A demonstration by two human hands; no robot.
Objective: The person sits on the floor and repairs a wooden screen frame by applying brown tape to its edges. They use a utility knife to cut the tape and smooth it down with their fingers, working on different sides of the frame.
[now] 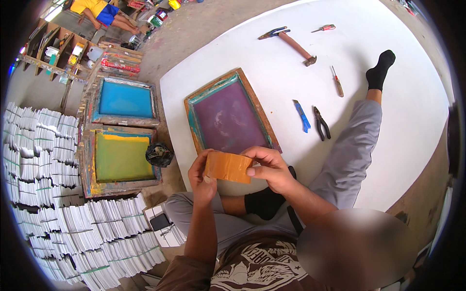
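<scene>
Between my two hands is a wide roll of brown packing tape [228, 167], held up over my lap. My left hand [201, 175] grips its left side, with the thumb at the lower edge. On the right side my right hand [270, 168] pinches the roll, thumb against its outer face and fingers along the top. Just beyond the roll, a wooden screen printing frame [262, 112] with purple mesh lies on the white board. A blue utility knife [302, 117] and black-handled pliers [321, 123] rest to the right of that frame.
Farther off on the white board [218, 51] are a hammer [295, 46], another hand tool beside its handle and two screwdrivers [337, 81]. Blue and yellow-green screen frames [127, 99] stand at left, near a black plastic bag [159, 154]. Bundled paper stacks [97, 228] fill the lower left. A person [104, 13] sits far back.
</scene>
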